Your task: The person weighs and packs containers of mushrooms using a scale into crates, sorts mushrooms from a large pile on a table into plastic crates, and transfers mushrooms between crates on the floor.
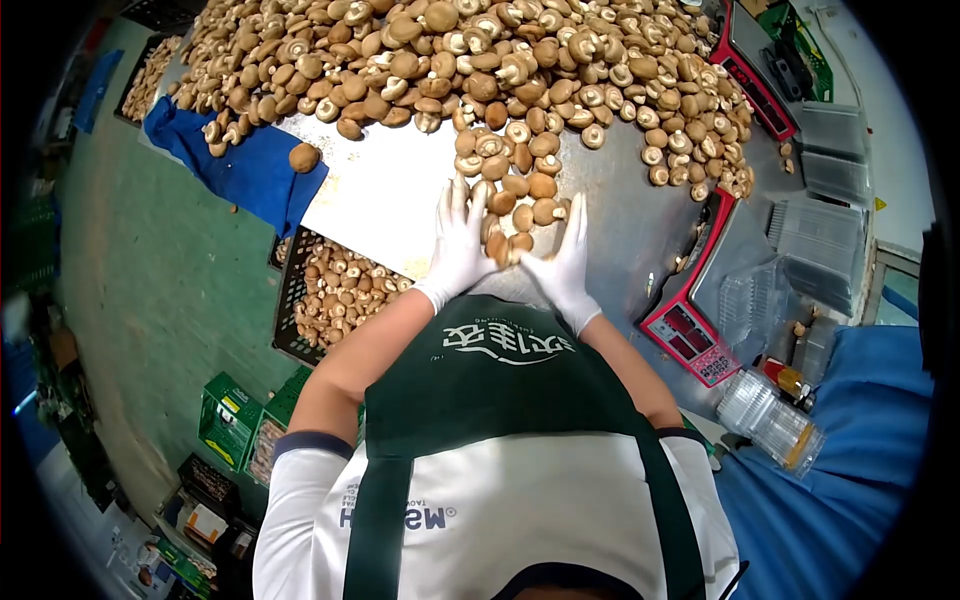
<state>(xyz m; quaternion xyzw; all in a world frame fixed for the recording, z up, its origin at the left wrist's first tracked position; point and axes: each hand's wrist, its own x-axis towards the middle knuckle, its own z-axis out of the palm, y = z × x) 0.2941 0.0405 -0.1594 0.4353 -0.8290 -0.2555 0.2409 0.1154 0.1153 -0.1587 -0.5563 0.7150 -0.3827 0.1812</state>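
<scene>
Shiitake mushrooms [515,185] lie loose in a narrow strip on the metal table [625,220], running from a large pile [400,65] down to my hands. My left hand [461,240], in a white glove, rests at the strip's left side with its fingers stretched out. On the other side is my right hand [563,262], also white-gloved, fingers extended and thumb turned inward. Several brown caps sit between the two palms, close to the thumbs. Neither hand is closed around a mushroom.
A red scale [690,335] stands at the right, with another red scale [755,75] beyond. Clear plastic trays [820,240] are stacked past them. A blue cloth [225,165] drapes over the left edge, above a black crate [284,315] of mushrooms. Green crates [228,418] sit lower left.
</scene>
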